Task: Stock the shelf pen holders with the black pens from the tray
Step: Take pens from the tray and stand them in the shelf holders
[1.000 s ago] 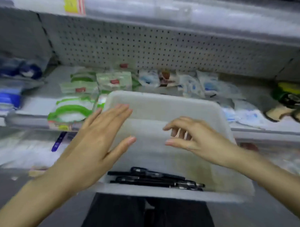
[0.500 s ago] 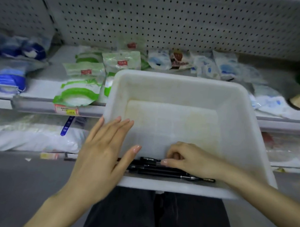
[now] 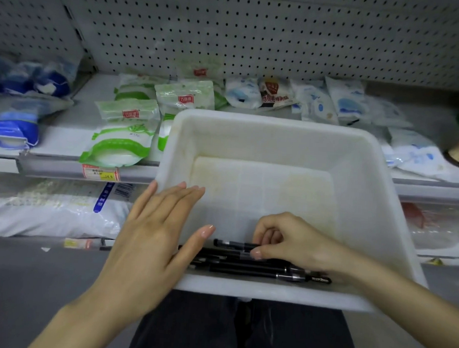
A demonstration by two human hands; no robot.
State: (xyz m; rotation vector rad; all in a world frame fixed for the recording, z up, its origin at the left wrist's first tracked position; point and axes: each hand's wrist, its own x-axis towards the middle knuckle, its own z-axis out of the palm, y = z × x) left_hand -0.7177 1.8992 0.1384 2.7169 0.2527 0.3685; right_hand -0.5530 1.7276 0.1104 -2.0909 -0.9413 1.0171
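A shelf [image 3: 63,144] backed by pegboard [image 3: 254,39] carries green-and-white packets [image 3: 120,141] on the left and blue-and-white packets [image 3: 348,102] towards the right. The white tray [image 3: 277,123] covers the middle of the shelf's front edge. The left hand [image 3: 153,239] lies flat over the tray's left wall, fingers [image 3: 180,198] straight and released, holding nothing. The right hand [image 3: 293,241] is inside the tray, fingers [image 3: 257,253] curled, pinching one pen at the top of the pile. The black pens [image 3: 246,269] lie side by side along the tray's near wall, slim with silvery bands.
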